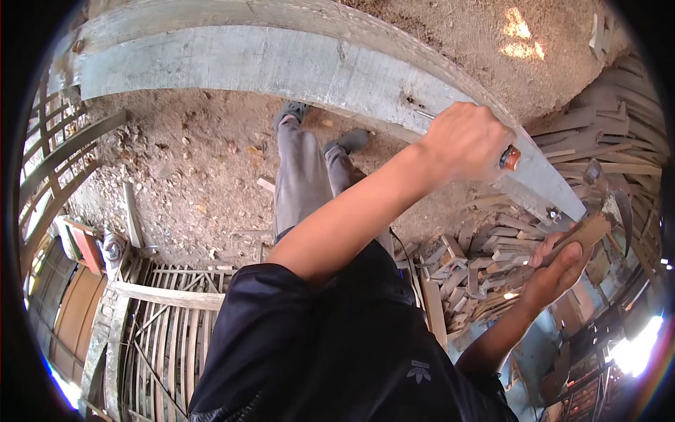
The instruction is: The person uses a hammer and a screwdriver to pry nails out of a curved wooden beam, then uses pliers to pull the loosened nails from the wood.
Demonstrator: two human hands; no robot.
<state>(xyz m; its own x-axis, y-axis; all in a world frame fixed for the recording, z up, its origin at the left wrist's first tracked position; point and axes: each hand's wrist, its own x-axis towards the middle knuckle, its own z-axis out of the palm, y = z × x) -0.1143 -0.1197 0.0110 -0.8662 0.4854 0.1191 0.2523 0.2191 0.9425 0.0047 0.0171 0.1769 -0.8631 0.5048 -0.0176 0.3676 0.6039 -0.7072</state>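
My left hand (464,141) is a closed fist around a screwdriver. Its orange-brown handle end (511,158) sticks out on one side, and its thin metal shaft (424,114) on the other. The tip is close to dark marks on a long pale grey plank (246,63), which crosses in front of me. Further right, my right hand (562,267) grips a hammer by its thick wooden handle (589,232). The hammer's metal head (610,193), with a long curved claw, is beyond the plank's right end.
Scattered wood offcuts (485,260) lie in a pile at the right, with stacked slats (612,133) behind. A slatted wooden frame (176,330) is at lower left. My feet (348,141) stand on a dirt floor (190,162) littered with chips, near the plank.
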